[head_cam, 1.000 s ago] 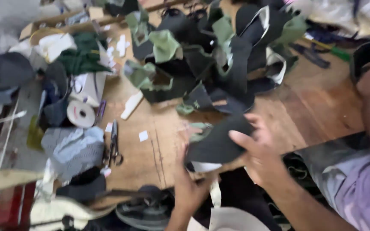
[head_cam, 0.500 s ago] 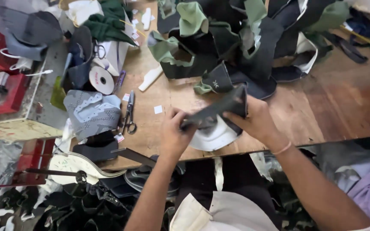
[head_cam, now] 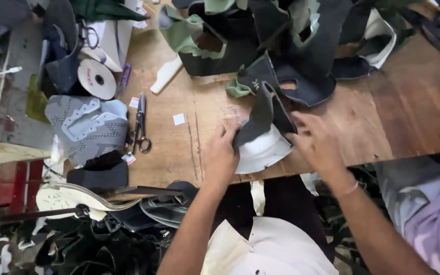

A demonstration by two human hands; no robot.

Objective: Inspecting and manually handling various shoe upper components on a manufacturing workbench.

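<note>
While both hands work at the near edge of the counter, each grip is clamped on the same dark shoe upper piece with its white lining. The left hand has its fingers curled over the piece's left edge, thumb hidden beneath. The right hand pinches the right edge with fingers partly spread and pressing down. The piece stands folded up between the two grips, its dark side rising to a peak and its white side lying on the wood just below the fingers.

The counter is bare brown wood, scuffed and marked. Beyond the grips lies a heap of dark and green cut pieces, just past the held piece. Left of the left grip lie black scissors, a small white square tag, a grey perforated piece and a white tape roll. Below the counter edge sit dark scraps.
</note>
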